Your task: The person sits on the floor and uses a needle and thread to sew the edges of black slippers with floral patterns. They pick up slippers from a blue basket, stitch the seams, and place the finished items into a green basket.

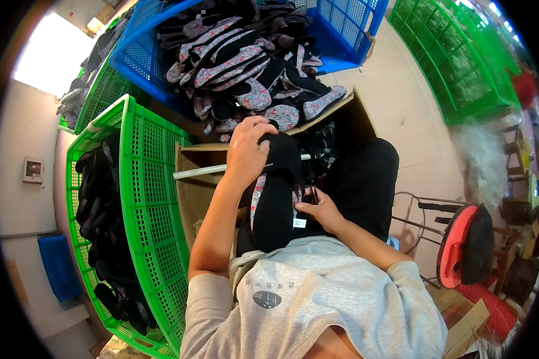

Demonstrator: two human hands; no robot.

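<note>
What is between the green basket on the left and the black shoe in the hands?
In the head view, a brown cardboard box sits between the green basket and the black shoe. A white rod and the left forearm cross over it.

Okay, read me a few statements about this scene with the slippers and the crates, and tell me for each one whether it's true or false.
1. The left hand grips the top end of a black slipper. True.
2. The right hand rests empty on the person's knee. False: it pinches the slipper's edge, near a small white tag.
3. The blue crate holds floral-patterned and black slippers. True.
4. The green crate at the person's left holds red slippers. False: the dark pieces in it look black.
5. A white rod lies across the cardboard box under the left hand. True.
</note>
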